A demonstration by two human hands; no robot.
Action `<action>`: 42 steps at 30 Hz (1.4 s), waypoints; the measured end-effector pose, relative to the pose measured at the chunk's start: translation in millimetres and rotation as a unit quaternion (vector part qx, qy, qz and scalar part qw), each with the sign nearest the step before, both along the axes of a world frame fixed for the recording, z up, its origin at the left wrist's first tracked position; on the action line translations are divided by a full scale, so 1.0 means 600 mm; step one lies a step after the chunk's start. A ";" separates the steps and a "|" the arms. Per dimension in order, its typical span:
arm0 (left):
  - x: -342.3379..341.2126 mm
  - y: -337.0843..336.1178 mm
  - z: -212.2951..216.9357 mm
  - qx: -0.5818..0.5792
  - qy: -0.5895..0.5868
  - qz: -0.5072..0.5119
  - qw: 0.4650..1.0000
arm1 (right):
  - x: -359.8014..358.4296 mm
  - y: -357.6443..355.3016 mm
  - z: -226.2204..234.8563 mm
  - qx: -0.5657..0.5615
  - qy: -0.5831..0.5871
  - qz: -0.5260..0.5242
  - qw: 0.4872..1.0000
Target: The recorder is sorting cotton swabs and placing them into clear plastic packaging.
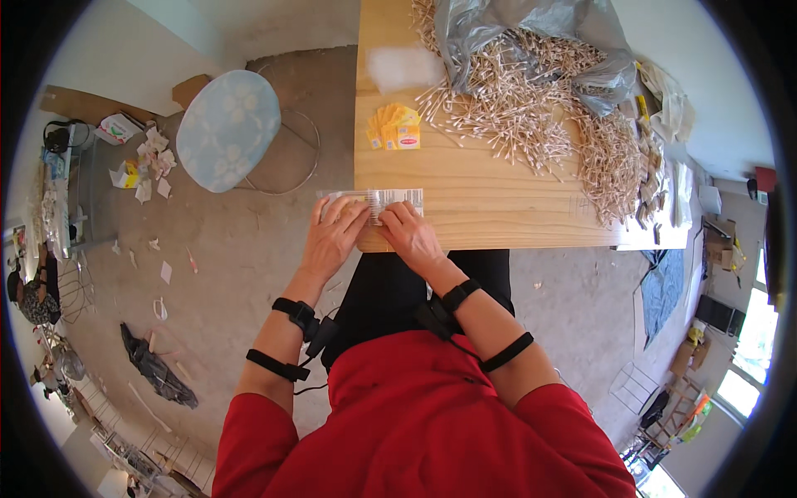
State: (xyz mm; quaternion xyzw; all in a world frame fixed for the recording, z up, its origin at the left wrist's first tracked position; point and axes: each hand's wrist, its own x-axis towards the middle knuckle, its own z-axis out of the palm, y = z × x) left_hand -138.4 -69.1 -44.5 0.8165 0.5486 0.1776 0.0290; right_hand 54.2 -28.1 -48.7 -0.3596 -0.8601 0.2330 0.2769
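Observation:
A clear, printed plastic packet (411, 197) lies at the front left corner of the wooden table, with a row of cotton swabs (374, 204) showing between my hands. My left hand (330, 239) is bent over the packet's left part, fingertips pressed on it beside the swabs. From the right, my right hand (410, 239) pinches the packet near its middle, fingers bent and close together. The fingers partly hide the packet and the swabs. Just beyond my hands is a small fanned stack of yellow cards (395, 127).
A big heap of loose cotton swabs (515, 124) covers the table's (490, 203) far right, under a grey plastic bag (544, 33). Clear plastic sleeves (404, 68) lie behind the cards. A round stool with a blue floral seat (228, 131) stands left of the table.

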 end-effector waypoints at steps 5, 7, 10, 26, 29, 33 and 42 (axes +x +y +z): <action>-0.007 0.000 -0.010 0.016 0.035 -0.027 0.999 | -0.003 0.003 -0.014 0.044 -0.062 0.017 0.997; -0.008 -0.002 -0.014 0.019 0.046 -0.034 0.998 | -0.005 0.001 -0.018 0.055 -0.079 0.017 0.995; -0.009 -0.004 -0.017 0.018 0.055 -0.045 0.997 | -0.005 -0.003 -0.020 0.074 -0.082 0.013 0.994; -0.002 0.007 -0.010 0.013 0.030 -0.061 0.998 | 0.001 0.007 -0.031 -0.056 0.075 -0.065 0.993; -0.002 0.002 0.005 0.004 0.016 -0.034 0.999 | 0.036 0.059 -0.018 -0.065 0.080 -0.196 0.975; 0.016 -0.013 0.027 0.011 0.004 0.011 1.000 | 0.087 0.157 -0.004 -0.052 0.019 -0.312 0.948; 0.107 -0.040 0.043 -0.024 -0.058 -0.015 0.998 | 0.170 0.186 -0.043 0.069 -0.065 -0.149 0.984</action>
